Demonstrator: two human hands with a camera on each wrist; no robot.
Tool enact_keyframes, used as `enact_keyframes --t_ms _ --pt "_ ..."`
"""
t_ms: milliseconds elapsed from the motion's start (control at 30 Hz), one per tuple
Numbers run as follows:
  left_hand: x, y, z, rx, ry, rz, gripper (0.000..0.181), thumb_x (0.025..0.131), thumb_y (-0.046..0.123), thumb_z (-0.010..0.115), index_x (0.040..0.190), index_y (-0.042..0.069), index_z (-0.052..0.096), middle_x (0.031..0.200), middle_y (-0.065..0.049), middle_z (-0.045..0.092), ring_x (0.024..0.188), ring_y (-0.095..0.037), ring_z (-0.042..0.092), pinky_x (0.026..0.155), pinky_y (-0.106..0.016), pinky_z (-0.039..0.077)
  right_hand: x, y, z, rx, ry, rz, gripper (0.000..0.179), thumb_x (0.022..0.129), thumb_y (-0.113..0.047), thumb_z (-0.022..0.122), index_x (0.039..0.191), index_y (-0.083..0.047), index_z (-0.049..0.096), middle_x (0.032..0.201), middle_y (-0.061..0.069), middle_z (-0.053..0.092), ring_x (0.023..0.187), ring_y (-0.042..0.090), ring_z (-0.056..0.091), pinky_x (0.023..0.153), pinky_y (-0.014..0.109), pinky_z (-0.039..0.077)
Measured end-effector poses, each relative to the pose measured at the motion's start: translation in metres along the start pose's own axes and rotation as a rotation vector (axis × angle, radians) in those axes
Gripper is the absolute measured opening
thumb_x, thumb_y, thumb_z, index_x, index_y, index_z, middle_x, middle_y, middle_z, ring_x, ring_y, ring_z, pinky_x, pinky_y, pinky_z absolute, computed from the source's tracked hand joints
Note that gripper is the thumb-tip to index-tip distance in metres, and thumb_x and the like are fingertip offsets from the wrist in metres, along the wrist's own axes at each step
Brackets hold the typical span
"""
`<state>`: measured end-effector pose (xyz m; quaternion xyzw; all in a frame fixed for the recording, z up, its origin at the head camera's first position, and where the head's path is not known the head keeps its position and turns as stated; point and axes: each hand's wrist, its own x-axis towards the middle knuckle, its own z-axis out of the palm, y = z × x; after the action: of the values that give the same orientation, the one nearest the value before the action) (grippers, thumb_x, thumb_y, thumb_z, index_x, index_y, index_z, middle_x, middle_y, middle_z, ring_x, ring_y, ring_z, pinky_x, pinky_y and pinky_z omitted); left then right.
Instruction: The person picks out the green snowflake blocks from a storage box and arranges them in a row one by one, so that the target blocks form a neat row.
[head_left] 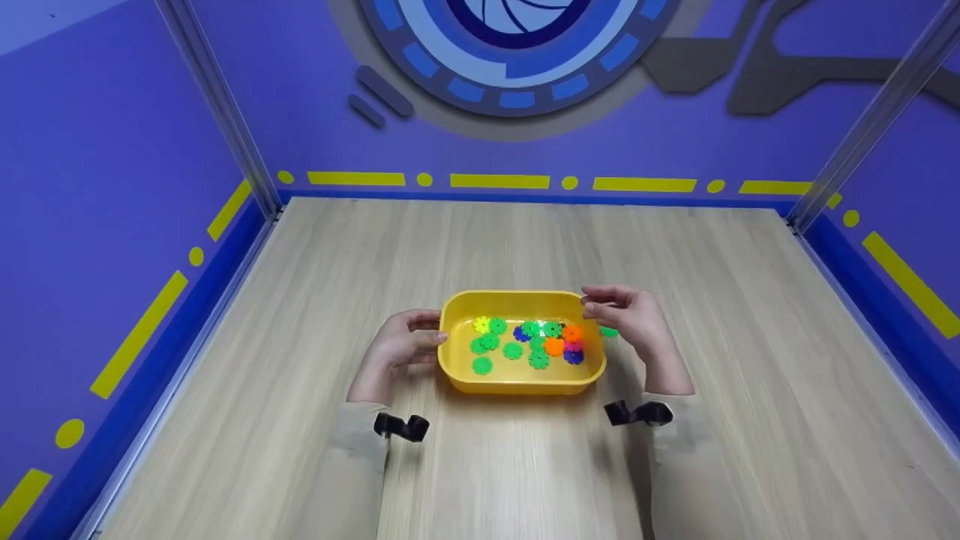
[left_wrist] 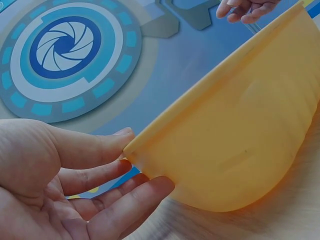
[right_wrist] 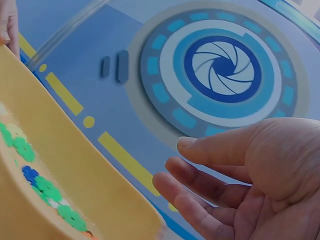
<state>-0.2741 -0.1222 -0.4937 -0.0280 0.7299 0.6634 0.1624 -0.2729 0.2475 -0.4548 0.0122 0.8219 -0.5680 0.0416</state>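
A yellow plastic tub (head_left: 517, 387) holds several small notched flower-shaped discs in green, orange, blue, yellow and pink, among them a green disc (head_left: 481, 365) and a blue disc (right_wrist: 30, 174). My left hand (head_left: 405, 345) grips the tub's left end; in the left wrist view the thumb is at the rim and the fingers are against the outer wall. My right hand (head_left: 630, 315) is beside the far right corner of the tub, fingers loosely bent around nothing. In the right wrist view a gap separates it from the rim. One loose green disc (head_left: 609, 331) shows just outside the tub's right wall.
The tub is over a light wood-grain table (head_left: 510, 472). Blue-purple printed panels (head_left: 495, 161) with yellow dashes enclose the back and sides, joined by metal corner posts (head_left: 225, 112). Each forearm wears a black wrist mount (head_left: 401, 427).
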Motion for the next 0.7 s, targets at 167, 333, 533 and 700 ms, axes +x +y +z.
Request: enact_keyframes --t_ms 167,333,533,700 --pt "0.0 0.0 0.0 0.001 0.003 -0.004 0.051 0.094 -0.001 0.069 0.143 -0.004 0.055 0.139 -0.028 0.059 0.097 -0.024 0.072 0.08 -0.039 0.066 0.001 -0.003 0.017 -0.026 -0.059 -0.023 0.037 0.096 -0.014 0.073 0.131 -0.004 0.068 0.126 0.016 0.072 0.098 0.014 0.072 0.086 0.017 0.059" --pt "0.0 0.001 0.0 -0.006 0.002 -0.002 0.05 0.094 -0.001 0.069 0.142 -0.004 0.055 0.138 -0.029 0.059 0.095 -0.023 0.072 0.078 -0.038 0.066 0.002 -0.004 0.034 -0.075 -0.098 -0.055 0.033 0.094 -0.009 0.074 0.126 -0.002 0.071 0.123 0.015 0.074 0.105 0.023 0.069 0.088 0.017 0.057" --pt "-0.001 -0.001 0.0 -0.008 -0.003 0.006 0.05 0.094 -0.001 0.069 0.142 -0.005 0.054 0.138 -0.029 0.059 0.096 -0.024 0.072 0.079 -0.039 0.066 0.003 -0.002 0.049 -0.112 -0.163 -0.072 0.033 0.093 -0.006 0.073 0.126 -0.001 0.07 0.122 0.017 0.073 0.106 0.026 0.069 0.086 0.022 0.06" --pt "0.0 0.0 0.001 -0.018 0.001 -0.015 0.052 0.094 -0.001 0.069 0.143 -0.003 0.054 0.138 -0.026 0.06 0.091 -0.021 0.072 0.078 -0.037 0.066 0.005 0.001 0.056 -0.142 -0.189 -0.096 0.033 0.093 -0.005 0.073 0.125 0.0 0.07 0.12 0.019 0.074 0.103 0.027 0.071 0.087 0.027 0.062"
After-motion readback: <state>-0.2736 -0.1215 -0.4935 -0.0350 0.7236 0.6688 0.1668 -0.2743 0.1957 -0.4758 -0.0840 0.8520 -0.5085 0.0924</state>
